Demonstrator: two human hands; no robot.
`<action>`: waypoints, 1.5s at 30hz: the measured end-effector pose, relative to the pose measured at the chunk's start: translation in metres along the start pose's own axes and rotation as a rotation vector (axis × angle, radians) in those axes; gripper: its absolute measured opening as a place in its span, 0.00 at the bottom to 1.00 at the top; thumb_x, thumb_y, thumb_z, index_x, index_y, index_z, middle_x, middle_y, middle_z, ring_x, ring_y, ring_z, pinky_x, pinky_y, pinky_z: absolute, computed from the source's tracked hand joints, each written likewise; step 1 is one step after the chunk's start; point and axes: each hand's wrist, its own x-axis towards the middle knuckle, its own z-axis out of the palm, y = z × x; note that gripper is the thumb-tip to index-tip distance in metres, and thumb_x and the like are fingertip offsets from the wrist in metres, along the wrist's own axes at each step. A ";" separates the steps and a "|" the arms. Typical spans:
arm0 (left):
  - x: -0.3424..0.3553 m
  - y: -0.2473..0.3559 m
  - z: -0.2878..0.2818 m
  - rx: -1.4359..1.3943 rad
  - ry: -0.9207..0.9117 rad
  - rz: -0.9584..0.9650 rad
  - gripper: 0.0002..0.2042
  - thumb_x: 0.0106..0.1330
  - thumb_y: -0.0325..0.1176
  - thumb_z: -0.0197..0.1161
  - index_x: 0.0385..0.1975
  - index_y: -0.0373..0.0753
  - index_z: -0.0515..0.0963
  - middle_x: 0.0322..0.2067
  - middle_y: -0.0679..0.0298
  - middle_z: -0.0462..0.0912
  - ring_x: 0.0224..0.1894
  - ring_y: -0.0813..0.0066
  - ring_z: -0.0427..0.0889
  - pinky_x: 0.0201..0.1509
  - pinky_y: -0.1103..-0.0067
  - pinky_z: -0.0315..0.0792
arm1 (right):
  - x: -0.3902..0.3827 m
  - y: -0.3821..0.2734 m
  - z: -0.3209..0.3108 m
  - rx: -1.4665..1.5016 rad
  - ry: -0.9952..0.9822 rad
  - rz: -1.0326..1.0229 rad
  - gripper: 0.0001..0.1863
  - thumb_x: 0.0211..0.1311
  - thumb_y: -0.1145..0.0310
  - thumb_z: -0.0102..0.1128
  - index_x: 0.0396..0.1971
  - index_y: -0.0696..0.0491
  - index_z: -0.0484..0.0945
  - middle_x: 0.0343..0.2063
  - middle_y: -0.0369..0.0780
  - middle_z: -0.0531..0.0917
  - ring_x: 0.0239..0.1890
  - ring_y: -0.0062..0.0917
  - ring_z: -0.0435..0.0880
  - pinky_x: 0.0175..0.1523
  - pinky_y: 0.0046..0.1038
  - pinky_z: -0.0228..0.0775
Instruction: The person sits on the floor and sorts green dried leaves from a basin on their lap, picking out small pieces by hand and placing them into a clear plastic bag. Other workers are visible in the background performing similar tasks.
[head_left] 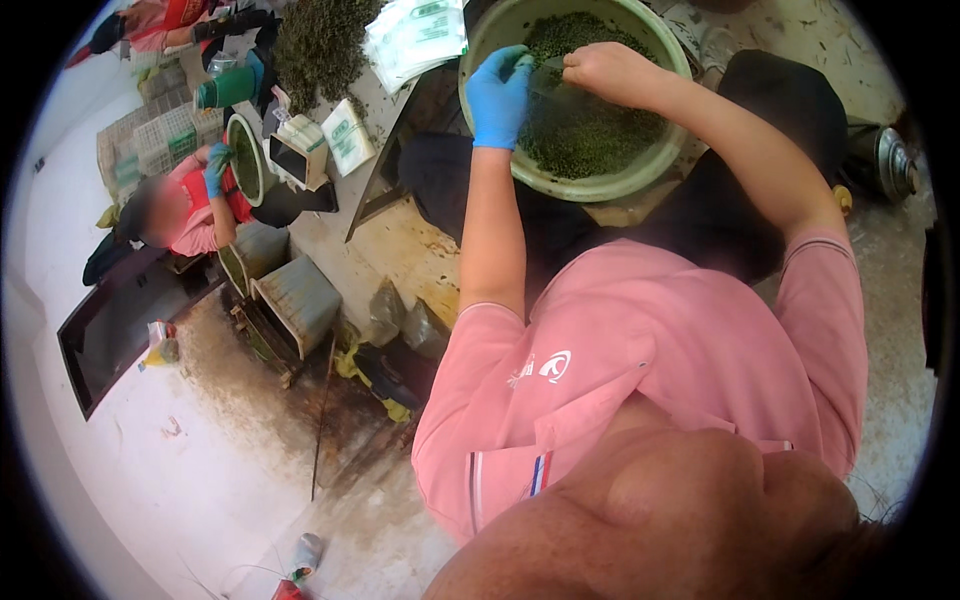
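Observation:
A wide pale-green basin (672,40) rests at my lap, holding a heap of small green grains or buds (590,145). Over its contents, my left hand (500,98), in a blue glove, has its fingertips pinched together. Close by on the right, my bare right hand (612,74) is closed in a pinch toward the left one. Something thin and see-through seems to lie between the fingertips, too faint to name.
Flat printed plastic packets (415,40) and a dark heap of grains (322,45) lie on the table to the left. Beyond, a co-worker in pink, wearing blue gloves, holds another basin (248,165). A metal canister (888,165) stands at the right.

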 end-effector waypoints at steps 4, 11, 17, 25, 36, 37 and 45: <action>-0.003 0.001 0.003 -0.040 0.185 0.185 0.24 0.63 0.29 0.70 0.59 0.30 0.75 0.45 0.55 0.86 0.46 0.75 0.82 0.49 0.77 0.77 | 0.000 0.001 -0.008 -0.042 -0.071 -0.009 0.04 0.56 0.71 0.62 0.30 0.55 0.80 0.33 0.41 0.81 0.40 0.38 0.84 0.43 0.38 0.78; 0.006 -0.030 0.006 0.304 -0.164 -0.198 0.18 0.58 0.37 0.72 0.44 0.33 0.84 0.35 0.51 0.88 0.38 0.61 0.88 0.44 0.71 0.79 | 0.006 -0.010 -0.009 -0.060 -0.144 0.119 0.17 0.67 0.54 0.59 0.32 0.54 0.81 0.29 0.41 0.81 0.36 0.37 0.85 0.39 0.38 0.78; 0.023 -0.024 -0.021 0.065 -0.183 -0.203 0.15 0.66 0.34 0.63 0.44 0.28 0.83 0.34 0.53 0.88 0.35 0.67 0.87 0.41 0.73 0.80 | 0.010 -0.008 -0.050 0.060 0.465 0.089 0.20 0.63 0.55 0.66 0.50 0.50 0.81 0.30 0.39 0.84 0.29 0.30 0.84 0.35 0.31 0.76; 0.143 0.091 -0.053 -0.979 0.118 0.169 0.19 0.70 0.33 0.59 0.54 0.25 0.74 0.47 0.46 0.82 0.46 0.61 0.85 0.54 0.68 0.81 | 0.008 0.027 -0.077 0.030 0.557 0.254 0.15 0.66 0.59 0.64 0.48 0.50 0.81 0.30 0.39 0.86 0.30 0.28 0.86 0.35 0.29 0.78; 0.074 0.019 -0.080 0.037 0.319 0.179 0.32 0.70 0.36 0.62 0.69 0.29 0.59 0.58 0.45 0.76 0.57 0.54 0.80 0.59 0.65 0.76 | 0.006 0.026 -0.057 -0.021 0.317 0.194 0.11 0.65 0.63 0.63 0.43 0.51 0.81 0.33 0.42 0.86 0.33 0.38 0.85 0.36 0.36 0.77; 0.068 -0.003 -0.094 0.314 0.163 0.230 0.41 0.64 0.45 0.68 0.73 0.37 0.55 0.64 0.46 0.71 0.65 0.45 0.71 0.65 0.54 0.68 | 0.007 0.024 -0.057 -0.016 0.306 0.177 0.11 0.65 0.63 0.63 0.43 0.51 0.81 0.33 0.42 0.86 0.33 0.38 0.85 0.36 0.36 0.77; 0.024 -0.049 -0.077 1.230 0.160 0.040 0.45 0.61 0.50 0.68 0.75 0.47 0.50 0.75 0.60 0.51 0.76 0.44 0.45 0.70 0.35 0.41 | 0.019 0.021 -0.045 -0.022 0.262 0.109 0.10 0.67 0.61 0.60 0.39 0.52 0.80 0.31 0.40 0.85 0.32 0.37 0.84 0.36 0.37 0.76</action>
